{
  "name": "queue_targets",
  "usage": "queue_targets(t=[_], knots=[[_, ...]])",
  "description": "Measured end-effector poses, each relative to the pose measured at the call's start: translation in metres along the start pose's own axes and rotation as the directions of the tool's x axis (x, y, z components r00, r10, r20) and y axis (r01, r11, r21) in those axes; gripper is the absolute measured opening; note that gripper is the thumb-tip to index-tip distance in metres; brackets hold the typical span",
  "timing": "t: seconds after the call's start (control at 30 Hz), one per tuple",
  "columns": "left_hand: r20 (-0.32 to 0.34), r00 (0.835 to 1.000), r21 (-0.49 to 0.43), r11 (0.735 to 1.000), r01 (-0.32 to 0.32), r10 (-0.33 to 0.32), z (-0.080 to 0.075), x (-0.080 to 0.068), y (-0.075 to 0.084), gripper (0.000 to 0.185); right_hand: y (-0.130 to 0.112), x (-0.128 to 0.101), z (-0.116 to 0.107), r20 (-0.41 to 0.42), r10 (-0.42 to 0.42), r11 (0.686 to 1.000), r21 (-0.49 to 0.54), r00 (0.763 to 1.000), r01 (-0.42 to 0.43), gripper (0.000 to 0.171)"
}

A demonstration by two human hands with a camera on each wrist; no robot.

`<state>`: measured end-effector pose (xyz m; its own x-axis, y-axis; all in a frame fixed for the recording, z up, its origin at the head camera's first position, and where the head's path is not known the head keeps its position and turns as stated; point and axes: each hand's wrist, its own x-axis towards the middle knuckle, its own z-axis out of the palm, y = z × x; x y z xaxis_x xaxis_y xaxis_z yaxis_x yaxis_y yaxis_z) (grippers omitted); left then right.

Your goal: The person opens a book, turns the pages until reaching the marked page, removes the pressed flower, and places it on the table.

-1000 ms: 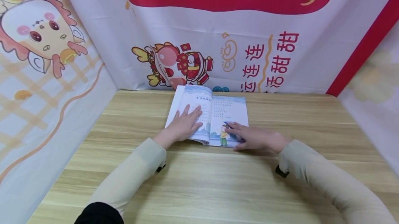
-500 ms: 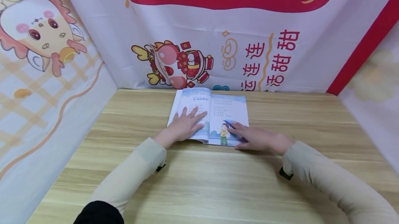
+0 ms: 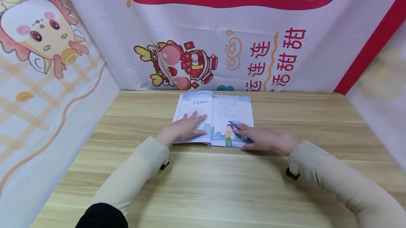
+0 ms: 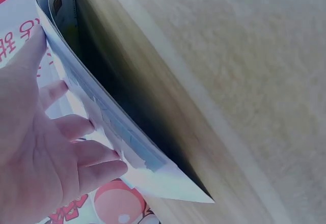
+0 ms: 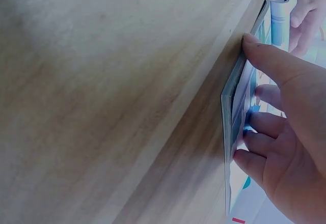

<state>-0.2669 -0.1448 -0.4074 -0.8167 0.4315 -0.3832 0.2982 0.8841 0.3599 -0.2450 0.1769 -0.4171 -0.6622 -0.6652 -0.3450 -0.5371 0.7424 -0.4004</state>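
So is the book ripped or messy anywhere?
No, nothing stands out. The open book lies flat and square on the wooden table, pages whole. The left hand presses the left page, the right hand rests on the right page.

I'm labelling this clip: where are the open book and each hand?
open book [image 3: 233, 110], head view, right page.
left hand [image 3: 182, 129], head view, back of hand.
right hand [image 3: 264, 139], head view, back of hand.

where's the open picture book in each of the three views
Head: the open picture book lies flat at centre, on the far part of the wooden table, the left hand and right hand resting on its pages.
Left wrist: its pages run diagonally from upper left to bottom centre, seen edge-on.
Right wrist: its page edges sit right of centre, under the thumb.
Shared landmark: the wooden table.
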Motion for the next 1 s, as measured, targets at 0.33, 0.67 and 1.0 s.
queue_targets(t=[0.33, 0.67, 1.0], knots=[[-0.023, 0.999, 0.010, 0.999, -0.044, 0.044, 0.004, 0.006, 0.001, 0.090, -0.001, 0.002, -0.005, 0.020, -0.018, 0.999, -0.029, 1.000, 0.018, 0.071], [-0.036, 0.999, 0.012, 1.000, -0.019, 0.020, 0.006, 0.004, 0.000, 0.092, 0.005, -0.001, -0.012, 0.039, -0.020, 1.000, -0.011, 0.999, 0.021, 0.060], [-0.034, 0.999, 0.020, 0.999, -0.025, 0.025, 0.006, 0.001, 0.002, 0.091, 0.007, -0.002, -0.018, -0.013, -0.071, 0.996, -0.047, 0.997, 0.070, 0.046]])
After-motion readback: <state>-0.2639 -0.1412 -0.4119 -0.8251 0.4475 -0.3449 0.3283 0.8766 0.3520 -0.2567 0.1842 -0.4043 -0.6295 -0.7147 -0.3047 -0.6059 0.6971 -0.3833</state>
